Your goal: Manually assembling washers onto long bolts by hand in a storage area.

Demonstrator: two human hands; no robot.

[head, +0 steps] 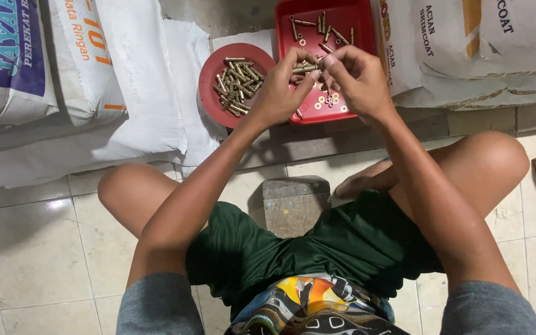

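Pinching brass bolt point(304, 69) crosswise, both hands point(280, 93)

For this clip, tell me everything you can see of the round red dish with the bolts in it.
The round red plastic dish is shallow with a low rim and sits flat on white sacking, beside the square red plastic tray on its right. A loose heap of brass-coloured bolts fills its middle and right part; the left part is bare. The left hand covers its lower right edge from view; whether it touches the dish cannot be told.
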